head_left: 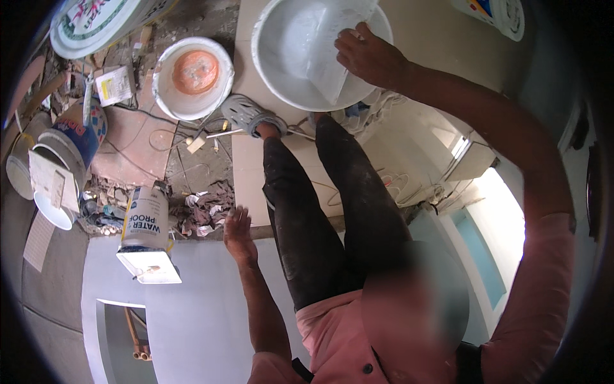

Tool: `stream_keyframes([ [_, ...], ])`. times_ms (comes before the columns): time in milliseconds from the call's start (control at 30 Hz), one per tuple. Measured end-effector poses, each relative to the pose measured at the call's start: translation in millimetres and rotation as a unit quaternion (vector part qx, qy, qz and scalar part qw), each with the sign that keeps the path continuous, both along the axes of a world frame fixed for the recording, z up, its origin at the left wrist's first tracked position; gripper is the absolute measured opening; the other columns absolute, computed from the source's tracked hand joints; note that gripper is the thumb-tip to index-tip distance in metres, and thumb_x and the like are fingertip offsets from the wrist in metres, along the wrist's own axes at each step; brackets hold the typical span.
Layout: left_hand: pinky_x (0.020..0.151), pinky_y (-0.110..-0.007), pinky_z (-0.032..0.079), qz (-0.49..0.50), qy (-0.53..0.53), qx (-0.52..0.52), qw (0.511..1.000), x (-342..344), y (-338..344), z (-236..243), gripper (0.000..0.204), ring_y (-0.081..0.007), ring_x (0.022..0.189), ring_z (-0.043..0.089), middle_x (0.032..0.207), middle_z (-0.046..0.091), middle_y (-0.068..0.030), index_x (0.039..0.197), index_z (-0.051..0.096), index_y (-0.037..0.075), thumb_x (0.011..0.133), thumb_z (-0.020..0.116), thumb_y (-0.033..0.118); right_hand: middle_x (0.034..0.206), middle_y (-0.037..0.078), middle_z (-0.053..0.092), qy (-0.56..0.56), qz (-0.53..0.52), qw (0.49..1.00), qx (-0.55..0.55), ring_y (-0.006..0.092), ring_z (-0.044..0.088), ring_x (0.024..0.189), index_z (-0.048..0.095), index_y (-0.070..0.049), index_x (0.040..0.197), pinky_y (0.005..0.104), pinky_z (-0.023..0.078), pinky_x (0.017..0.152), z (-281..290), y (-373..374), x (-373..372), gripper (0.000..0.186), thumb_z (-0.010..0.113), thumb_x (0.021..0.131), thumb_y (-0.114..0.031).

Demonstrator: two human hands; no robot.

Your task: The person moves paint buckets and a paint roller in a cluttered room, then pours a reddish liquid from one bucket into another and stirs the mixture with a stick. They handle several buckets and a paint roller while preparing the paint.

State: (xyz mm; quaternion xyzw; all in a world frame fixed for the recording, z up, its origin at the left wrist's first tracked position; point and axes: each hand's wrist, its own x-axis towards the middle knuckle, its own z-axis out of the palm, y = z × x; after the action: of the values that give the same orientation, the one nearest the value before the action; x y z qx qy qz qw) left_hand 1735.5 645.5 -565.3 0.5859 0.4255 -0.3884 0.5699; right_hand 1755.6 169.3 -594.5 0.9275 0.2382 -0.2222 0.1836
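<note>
My right hand [368, 56] is over a wide white basin [261, 48], its fingers bent around the edge of a long, pale flat strip [327, 61]. The strip slants across the basin, its lower end inside near the front wall. Its exact kind is unclear. Whitish smears mark the basin's inside. My left hand [238, 232] hangs free beside my left leg, fingers stretched out and holding nothing. Close to it, a crumpled dark cloth [208, 208] lies on the ground.
A white bucket [158, 80] with an orange round thing [196, 72] inside stands left of the basin. Cables, rubble and a white box [115, 86] lie farther left. A printed white pail [146, 217] and a blue bucket [73, 131] are at the left. My grey clog [246, 115] is between the containers.
</note>
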Motion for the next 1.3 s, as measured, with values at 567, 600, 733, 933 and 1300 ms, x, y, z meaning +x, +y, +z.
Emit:
stream_keyframes([
  [567,0.106,-0.044,0.017,0.319,-0.005,-0.363,0.876,71.2,-120.3,43.9,0.084,-0.0321,0.127,0.023,0.138,0.02,-0.0203,0.134,0.009,0.002,0.08,0.045,0.055,0.091,0.017,0.061,0.052,-0.598,0.795,0.088,0.0346,0.058,0.088,0.061,-0.003,0.09,0.0444,0.046,0.073,-113.8,3.7,-25.0,0.044,0.046,0.08,-0.043],
  [600,0.105,-0.044,0.018,0.315,-0.006,-0.352,0.881,70.9,-119.2,42.8,0.083,-0.0319,0.127,0.024,0.137,0.021,-0.0201,0.134,0.01,0.003,0.08,0.045,0.055,0.091,0.019,0.061,0.055,-0.666,0.738,0.097,0.0352,0.058,0.088,0.061,-0.002,0.091,0.0447,0.045,0.074,-114.1,9.5,-27.4,0.045,0.046,0.08,-0.044],
  [733,0.103,-0.045,0.023,0.289,0.003,-0.335,0.897,62.4,-116.5,37.6,0.078,-0.0309,0.124,0.03,0.136,0.025,-0.0196,0.133,0.015,0.003,0.081,0.044,0.054,0.092,0.02,0.06,0.02,-0.863,0.423,0.276,0.032,0.059,0.082,0.057,0.002,0.097,0.0416,0.046,0.068,-128.8,10.7,-67.2,0.045,0.054,0.079,-0.039],
  [933,0.095,-0.044,0.034,0.228,0.055,-0.293,0.927,37.4,-85.6,12.5,0.067,-0.0278,0.111,0.046,0.127,0.04,-0.0155,0.126,0.032,0.005,0.082,0.044,0.054,0.078,0.008,0.046,-0.03,-0.839,-0.329,0.432,0.0186,0.051,0.062,0.044,-0.005,0.095,0.0306,0.041,0.052,-31.9,81.8,-38.0,0.017,0.049,0.086,-0.019],
  [1300,0.079,-0.037,0.043,0.138,0.077,-0.051,0.986,3.1,-63.6,-0.7,0.057,-0.0229,0.088,0.051,0.106,0.05,-0.0104,0.118,0.037,0.008,0.084,0.04,0.054,0.071,0.007,0.047,-0.103,-0.794,-0.421,0.426,0.0158,0.05,0.058,0.044,-0.002,0.091,0.0295,0.041,0.053,-74.0,89.3,-25.9,0.012,0.047,0.085,-0.012],
])
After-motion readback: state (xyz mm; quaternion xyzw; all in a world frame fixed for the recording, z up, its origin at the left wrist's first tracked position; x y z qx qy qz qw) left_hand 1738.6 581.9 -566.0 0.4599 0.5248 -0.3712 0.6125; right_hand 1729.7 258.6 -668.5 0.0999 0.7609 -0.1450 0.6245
